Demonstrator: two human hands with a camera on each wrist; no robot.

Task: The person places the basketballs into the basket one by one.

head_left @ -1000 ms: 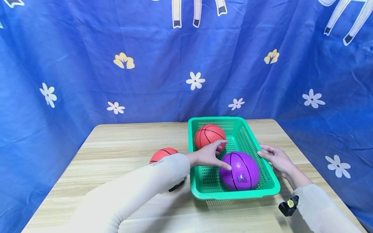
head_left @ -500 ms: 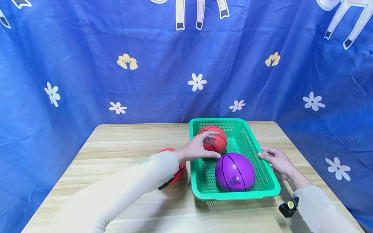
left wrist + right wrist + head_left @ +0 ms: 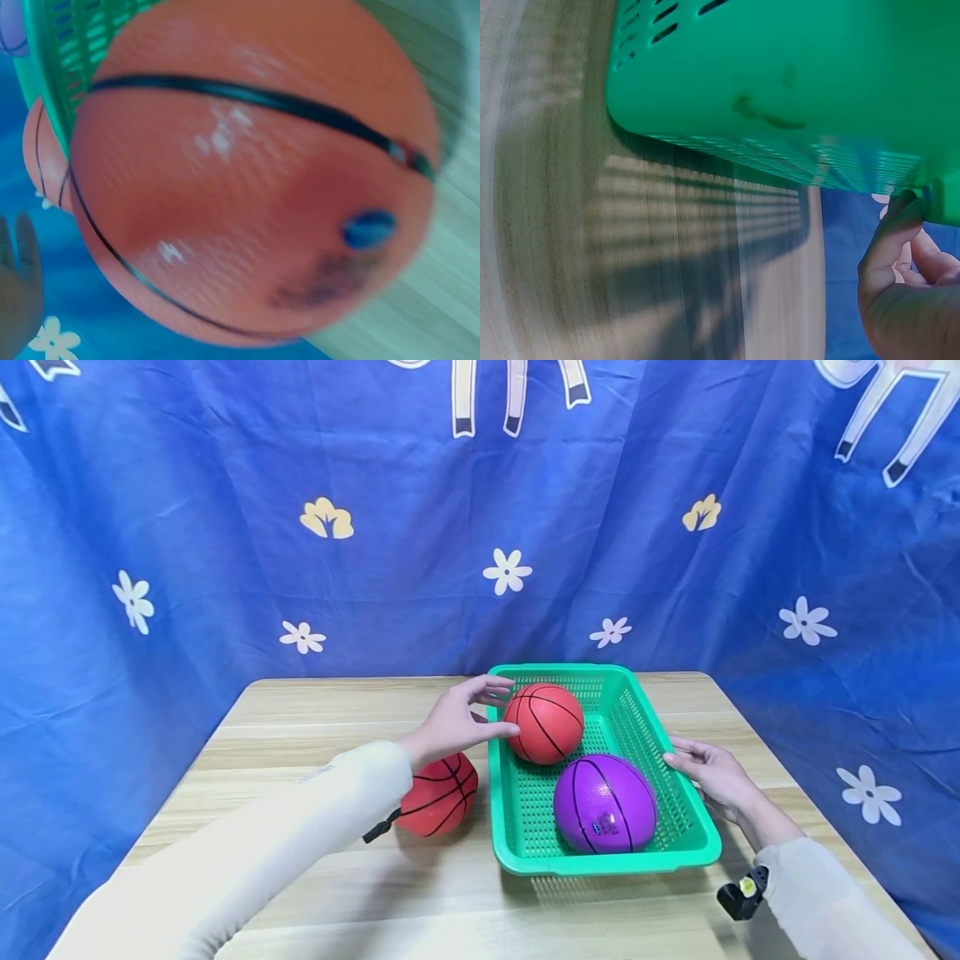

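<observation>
My left hand (image 3: 459, 714) is in the air at the left rim of a green plastic basket (image 3: 607, 865), thumb and fingers apart, holding nothing. Part of it (image 3: 19, 289) shows at the edge of the left wrist view. Below its wrist, a red toy basketball (image 3: 442, 797) sits on the table, partly covered by the sleeve; it fills most of the left wrist view. Inside the basket, another red basketball (image 3: 543, 724) lies at the back left and a purple basketball (image 3: 604, 804) at the front. My right hand (image 3: 716, 777) grips the basket's right rim, thumb on top.
Everything stands on a light wooden table (image 3: 300, 718), with the basket right of its middle. A blue patterned curtain (image 3: 405, 568) hangs behind and at the sides. A black wrist camera (image 3: 742, 897) is strapped at the right sleeve.
My left hand has drawn back left from the purple ball, past the red one, to outside the basket. The purple ball has shifted slightly left. My right hand stays at the rim.
</observation>
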